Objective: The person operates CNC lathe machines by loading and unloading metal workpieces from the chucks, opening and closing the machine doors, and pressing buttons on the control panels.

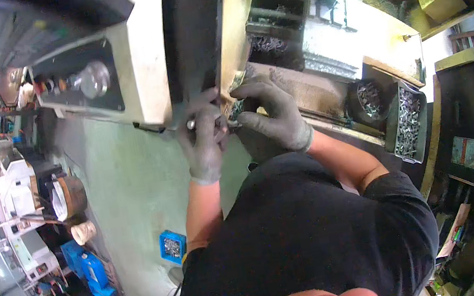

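Both of my hands wear grey work gloves and are close together in front of my body, beside the cream machine edge (226, 45). My left hand (203, 137) is closed around a slim metal piece, whose rounded shiny end (191, 124) shows between the fingers. My right hand (277, 111) has its thumb and forefinger curled toward the left hand. At its thumb tip is a small metal part (233, 124), partly hidden between the two hands. I cannot make out its exact kind.
The open machine bay (276, 38) holds metal chips. To the right are a round pan (356, 110) and a grey bin (396, 139) of small metal parts. A control panel (133, 71) stands left. A blue crate (162, 249) of metal parts sits on the green floor.
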Action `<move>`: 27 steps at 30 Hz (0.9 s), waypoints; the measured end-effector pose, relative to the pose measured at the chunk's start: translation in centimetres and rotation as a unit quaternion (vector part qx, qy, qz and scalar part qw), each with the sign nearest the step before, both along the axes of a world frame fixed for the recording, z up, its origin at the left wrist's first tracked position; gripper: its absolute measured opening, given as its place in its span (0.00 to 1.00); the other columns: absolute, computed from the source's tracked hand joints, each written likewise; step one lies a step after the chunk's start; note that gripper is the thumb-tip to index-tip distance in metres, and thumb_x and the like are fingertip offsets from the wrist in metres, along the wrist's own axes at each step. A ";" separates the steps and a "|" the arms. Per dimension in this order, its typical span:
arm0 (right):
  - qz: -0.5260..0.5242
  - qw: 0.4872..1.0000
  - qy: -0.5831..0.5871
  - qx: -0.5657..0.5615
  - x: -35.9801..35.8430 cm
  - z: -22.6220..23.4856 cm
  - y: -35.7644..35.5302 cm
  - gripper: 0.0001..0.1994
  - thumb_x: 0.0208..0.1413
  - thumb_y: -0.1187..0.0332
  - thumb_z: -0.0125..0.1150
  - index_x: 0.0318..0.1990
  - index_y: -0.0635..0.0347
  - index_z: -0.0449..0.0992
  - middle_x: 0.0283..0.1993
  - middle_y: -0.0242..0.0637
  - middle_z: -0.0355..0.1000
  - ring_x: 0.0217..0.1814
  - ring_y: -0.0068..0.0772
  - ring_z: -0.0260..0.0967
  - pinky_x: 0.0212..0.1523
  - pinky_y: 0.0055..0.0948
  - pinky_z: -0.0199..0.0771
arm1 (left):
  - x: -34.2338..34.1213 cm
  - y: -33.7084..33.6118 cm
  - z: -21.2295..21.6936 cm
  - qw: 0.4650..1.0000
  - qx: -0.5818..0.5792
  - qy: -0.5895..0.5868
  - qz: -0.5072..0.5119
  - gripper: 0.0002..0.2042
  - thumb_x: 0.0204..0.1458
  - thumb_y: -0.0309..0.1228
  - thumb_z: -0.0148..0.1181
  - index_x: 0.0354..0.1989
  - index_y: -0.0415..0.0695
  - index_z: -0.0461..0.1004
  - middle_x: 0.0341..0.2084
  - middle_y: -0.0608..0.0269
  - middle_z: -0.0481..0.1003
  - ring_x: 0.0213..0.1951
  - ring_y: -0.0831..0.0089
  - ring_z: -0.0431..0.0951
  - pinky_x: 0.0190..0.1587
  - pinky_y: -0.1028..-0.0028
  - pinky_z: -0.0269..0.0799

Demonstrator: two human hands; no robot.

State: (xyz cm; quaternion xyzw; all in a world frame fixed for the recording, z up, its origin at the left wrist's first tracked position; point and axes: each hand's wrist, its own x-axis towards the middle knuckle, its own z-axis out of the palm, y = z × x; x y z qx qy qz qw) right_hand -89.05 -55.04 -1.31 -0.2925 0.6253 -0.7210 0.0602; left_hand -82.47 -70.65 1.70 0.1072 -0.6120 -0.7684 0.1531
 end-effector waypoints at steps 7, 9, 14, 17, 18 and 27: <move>0.006 0.995 0.067 0.075 2.4 2.0 -1.0 0.18 0.48 0.68 0.67 0.47 0.62 0.75 0.44 0.44 0.68 0.47 0.40 0.68 0.49 0.31 0.69 | 1.2 -0.1 -0.9 0.999 -0.007 0.022 -0.023 0.15 0.62 0.34 0.50 0.52 0.39 0.73 0.22 0.74 0.69 0.20 0.90 0.61 0.21 0.85 0.54; -0.007 0.993 0.066 0.097 2.8 2.5 -0.8 0.17 0.50 0.67 0.66 0.47 0.63 0.75 0.45 0.44 0.67 0.47 0.40 0.68 0.48 0.33 0.69 | 1.2 0.2 -1.2 0.997 -0.048 0.033 -0.045 0.15 0.62 0.34 0.49 0.53 0.39 0.73 0.22 0.74 0.70 0.21 0.90 0.62 0.22 0.85 0.55; 0.033 0.985 0.105 0.132 2.5 2.6 -0.4 0.15 0.52 0.67 0.65 0.44 0.63 0.74 0.44 0.44 0.68 0.46 0.38 0.68 0.48 0.33 0.69 | 1.1 1.1 -1.9 0.991 -0.085 0.090 -0.052 0.17 0.64 0.35 0.44 0.55 0.37 0.70 0.22 0.73 0.71 0.20 0.88 0.64 0.21 0.86 0.56; 0.060 0.994 0.050 0.078 1.8 1.9 -0.2 0.12 0.52 0.69 0.64 0.43 0.63 0.73 0.43 0.41 0.68 0.47 0.33 0.68 0.49 0.32 0.68 | 2.2 1.0 -0.8 0.993 0.085 0.004 -0.087 0.18 0.65 0.36 0.42 0.56 0.39 0.69 0.18 0.74 0.67 0.15 0.86 0.60 0.16 0.84 0.53; 0.080 0.997 -0.007 0.008 1.5 1.2 -0.1 0.11 0.53 0.70 0.64 0.42 0.63 0.73 0.43 0.39 0.69 0.48 0.30 0.68 0.50 0.31 0.69 | 2.5 0.9 -0.8 0.992 0.085 0.006 -0.092 0.18 0.65 0.36 0.42 0.56 0.39 0.69 0.18 0.74 0.67 0.15 0.86 0.60 0.16 0.84 0.53; -0.199 0.914 -0.282 -0.212 -16.2 -5.0 -0.3 0.15 0.58 0.66 0.62 0.49 0.63 0.74 0.37 0.32 0.73 0.33 0.22 0.68 0.33 0.22 0.70 | 11.5 -2.4 -3.5 0.956 0.265 -0.029 0.125 0.15 0.60 0.32 0.48 0.53 0.42 0.71 0.30 0.66 0.71 0.18 0.84 0.58 0.14 0.85 0.49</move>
